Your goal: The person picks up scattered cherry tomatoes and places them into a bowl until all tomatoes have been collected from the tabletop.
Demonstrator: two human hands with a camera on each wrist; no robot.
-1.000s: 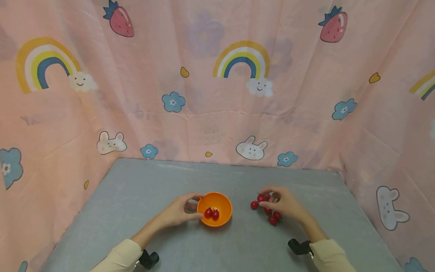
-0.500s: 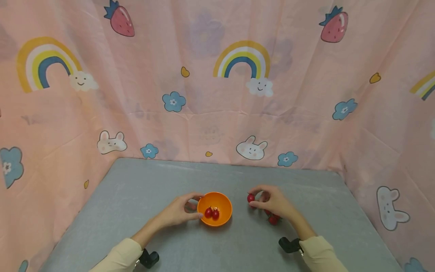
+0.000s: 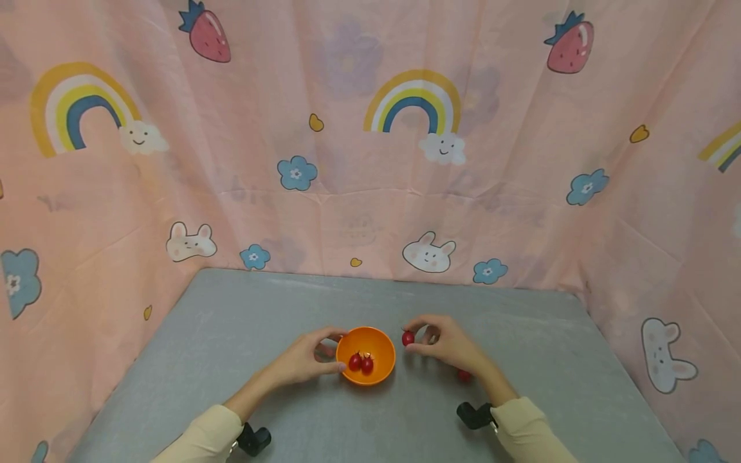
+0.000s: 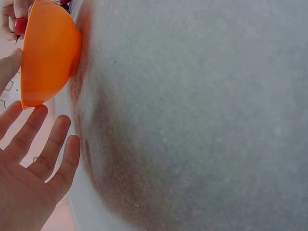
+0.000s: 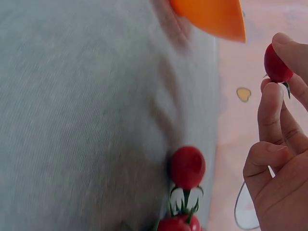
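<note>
An orange bowl (image 3: 380, 344) stands near the table's middle with two cherry tomatoes (image 3: 355, 363) inside. My left hand (image 3: 302, 357) is at its left side, thumb and fingertips touching the rim. In the left wrist view the fingers (image 4: 50, 154) are spread and fairly straight beside the bowl. Just right of the bowl, my right hand (image 3: 444, 344) pinches a cherry tomato (image 3: 408, 338) between thumb and fingertips, raised off the table. In the right wrist view its green stem end (image 5: 287, 86) points down. More cherry tomatoes (image 5: 187, 167) lie on the table, mostly hidden behind this hand in the head view.
The grey tabletop (image 3: 278, 308) runs back to a pink printed curtain (image 3: 336, 212), which also hangs along both sides. A black wrist device (image 3: 476, 415) sits under the right wrist, and another black device (image 3: 253, 441) is at the left wrist.
My right hand has picked up a cherry tomato from the group at the right and carried it left toward the bowl. My left hand and the bowl stay in place.
</note>
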